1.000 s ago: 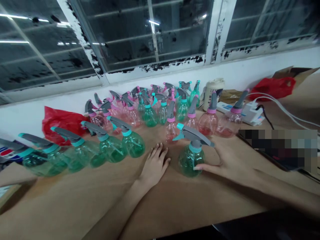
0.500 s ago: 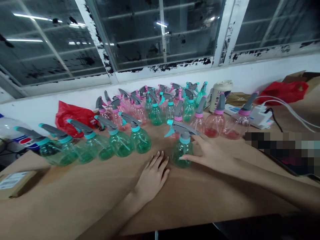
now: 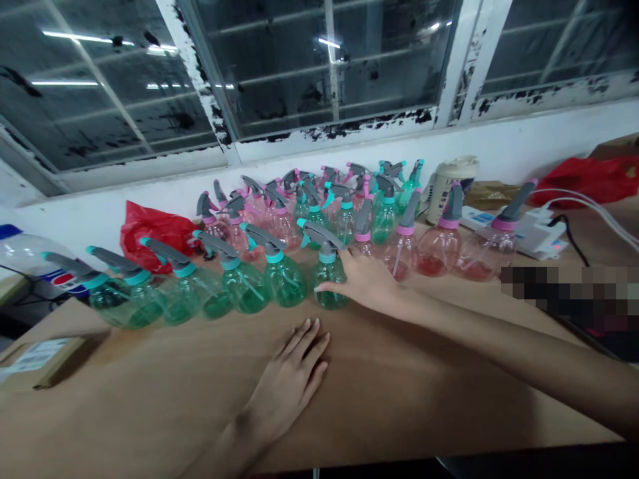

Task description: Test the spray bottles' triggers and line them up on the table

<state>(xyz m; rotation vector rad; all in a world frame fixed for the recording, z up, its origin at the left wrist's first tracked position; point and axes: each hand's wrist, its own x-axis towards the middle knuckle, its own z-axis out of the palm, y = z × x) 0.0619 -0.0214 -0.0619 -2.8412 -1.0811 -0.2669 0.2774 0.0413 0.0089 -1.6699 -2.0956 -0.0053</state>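
Observation:
My right hand (image 3: 367, 279) is wrapped round the right side of a green spray bottle (image 3: 328, 285) with a grey and teal trigger head, its thumb across the front. That bottle stands upright at the right end of a front row of green bottles, beside another green spray bottle (image 3: 284, 279). Flat on the table (image 3: 399, 412), palm down with fingers apart, lies my left hand (image 3: 292, 376); it holds nothing. Several pink spray bottles (image 3: 433, 249) stand to the right of my right hand, their lower parts holding reddish liquid.
More pink and green bottles (image 3: 384, 216) crowd behind, near the wall. Red plastic bags (image 3: 154, 236) lie at left and far right. A paper cup (image 3: 452, 186), a power strip (image 3: 539, 233) with cables, a cardboard box (image 3: 44, 362) and a large Pepsi bottle (image 3: 34, 256) stand around the edges.
My right hand has moved the green spray bottle left and away from me, up to the row's end. My left hand has slid slightly left and nearer. The view has shifted a little.

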